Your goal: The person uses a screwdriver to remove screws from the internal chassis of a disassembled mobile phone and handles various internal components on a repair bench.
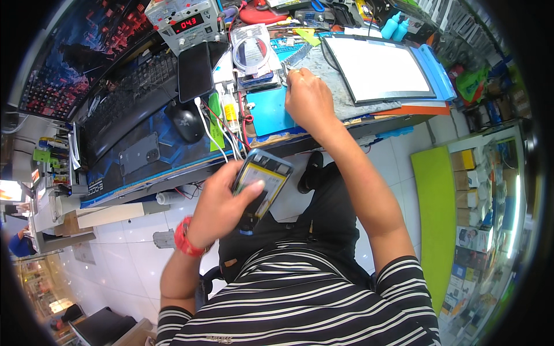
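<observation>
My left hand (214,199) grips an opened smartphone (271,176) above my lap, thumb lying across its inside. The phone's back is off, and a yellow-edged battery shows in its blue-grey frame. Over the workbench, my right hand (310,99) is closed with its fingertips pressed together. What lies between those fingertips, if anything, is hidden. A blue mat (270,111) lies below and left of that hand, and a coiled white cable (251,55) in a clear pack sits farther left.
A black phone (195,72) stands before the power supply (186,26). Left of my hands are a mouse (184,122), a keyboard (135,89) and a phone back cover (140,154). A white lit panel (381,69) lies to the right. Cables hang over the bench's front edge.
</observation>
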Motion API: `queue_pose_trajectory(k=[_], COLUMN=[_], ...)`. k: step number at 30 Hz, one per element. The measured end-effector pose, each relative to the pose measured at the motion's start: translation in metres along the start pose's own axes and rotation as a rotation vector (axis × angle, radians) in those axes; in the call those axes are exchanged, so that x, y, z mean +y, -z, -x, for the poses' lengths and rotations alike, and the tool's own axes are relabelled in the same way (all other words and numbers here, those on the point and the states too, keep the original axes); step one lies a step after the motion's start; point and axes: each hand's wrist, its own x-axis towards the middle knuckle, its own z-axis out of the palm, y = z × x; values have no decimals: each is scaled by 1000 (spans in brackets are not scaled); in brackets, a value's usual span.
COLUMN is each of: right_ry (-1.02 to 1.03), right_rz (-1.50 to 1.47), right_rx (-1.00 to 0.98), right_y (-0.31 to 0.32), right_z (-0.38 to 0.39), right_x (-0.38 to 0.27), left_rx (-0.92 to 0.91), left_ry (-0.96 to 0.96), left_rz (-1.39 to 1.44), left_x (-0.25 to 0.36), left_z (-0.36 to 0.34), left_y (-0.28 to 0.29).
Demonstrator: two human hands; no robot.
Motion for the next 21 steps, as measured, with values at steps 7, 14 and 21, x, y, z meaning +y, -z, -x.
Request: queue_pose_trajectory(k=[7, 14, 21], right_ry=[2, 317, 298], right_rz=[-110, 60, 77], right_rx=[-242, -11, 116], right_y=[23, 13, 17], right_z=[-36, -46, -67], right_x=[23, 41, 84], left_rx=[-197, -484, -581], left_ry=[-95, 81, -13], left_rz=[-138, -224, -507], left_x=[39, 60, 57], left_z=[-101, -166, -215], left_y=[-2, 10, -27])
